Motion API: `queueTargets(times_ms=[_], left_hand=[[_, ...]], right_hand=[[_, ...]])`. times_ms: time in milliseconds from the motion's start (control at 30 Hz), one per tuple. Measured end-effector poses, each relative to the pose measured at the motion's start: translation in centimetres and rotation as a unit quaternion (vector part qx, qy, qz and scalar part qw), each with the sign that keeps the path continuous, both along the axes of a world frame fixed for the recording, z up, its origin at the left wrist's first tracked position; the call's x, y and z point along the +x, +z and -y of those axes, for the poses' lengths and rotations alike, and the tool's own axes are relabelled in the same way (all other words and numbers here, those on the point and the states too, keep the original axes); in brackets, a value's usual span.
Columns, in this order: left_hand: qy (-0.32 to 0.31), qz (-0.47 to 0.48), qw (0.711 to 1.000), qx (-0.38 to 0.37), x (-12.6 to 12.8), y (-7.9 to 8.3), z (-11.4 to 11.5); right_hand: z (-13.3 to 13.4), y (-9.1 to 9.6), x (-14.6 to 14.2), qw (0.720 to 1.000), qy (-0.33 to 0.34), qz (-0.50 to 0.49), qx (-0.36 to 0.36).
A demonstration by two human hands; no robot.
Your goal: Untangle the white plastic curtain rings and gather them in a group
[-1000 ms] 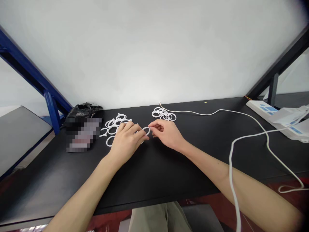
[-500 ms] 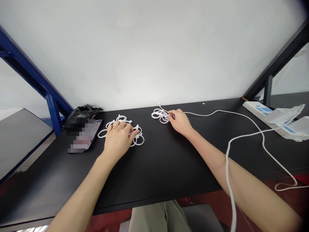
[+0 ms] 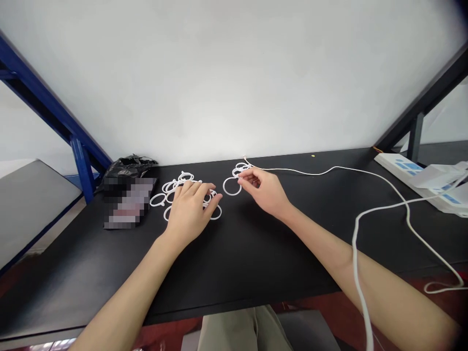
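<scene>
A loose pile of thin white rings (image 3: 170, 186), several of them with small knobs, lies on the left half of the black table. My left hand (image 3: 190, 207) rests palm down over this pile, thumb apart from the fingers, and covers part of it. To the right, my right hand (image 3: 261, 187) pinches a single white ring (image 3: 231, 194) between thumb and fingertips. Just behind those fingers sits a smaller cluster of white rings (image 3: 239, 168), partly hidden by the hand.
A white cord (image 3: 314, 173) runs from the smaller cluster across the right side, and crosses my right forearm. At left lie a phone (image 3: 127, 204) and a crumpled black plastic bag (image 3: 127, 166). A white-and-blue power strip (image 3: 405, 168) is far right on the black table (image 3: 248, 263).
My right hand has come slightly left and nearer, drawing one white ring out from the smaller cluster. The thumb of my left hand has shifted a little right over its pile.
</scene>
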State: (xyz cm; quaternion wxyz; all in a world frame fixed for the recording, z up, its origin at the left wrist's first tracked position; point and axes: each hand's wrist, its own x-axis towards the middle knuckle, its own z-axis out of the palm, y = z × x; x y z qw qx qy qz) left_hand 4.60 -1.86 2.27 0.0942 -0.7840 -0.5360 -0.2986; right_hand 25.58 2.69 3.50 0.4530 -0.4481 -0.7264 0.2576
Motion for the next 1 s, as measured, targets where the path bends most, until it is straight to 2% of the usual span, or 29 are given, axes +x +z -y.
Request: queueTargets(times_ms=[100, 200, 500, 767, 1000], left_hand=[[-0.018, 0.052, 0.998, -0.026, 0.4, -0.2, 0.1], [-0.019, 0.060, 0.998, -0.031, 0.5, 0.0, 0.1], [-0.027, 0.044, 0.998, -0.030, 0.0, -0.2, 0.1], [-0.039, 0.095, 0.992, -0.070, -0.1, 0.0, -0.1], [-0.035, 0.074, 0.994, -0.069, 0.1, 0.0, -0.1]], right_hand=[[1.5, 0.1, -1.1, 0.999, 0.048, -0.012, -0.017], [2.2, -0.1, -1.5, 0.996, 0.084, -0.018, -0.023], [2.2, -0.9, -1.3, 0.981, 0.165, 0.058, 0.088], [2.3, -0.8, -1.3, 0.971, 0.186, 0.108, 0.101], [2.1, -1.0, -1.4, 0.979, 0.156, 0.087, 0.100]])
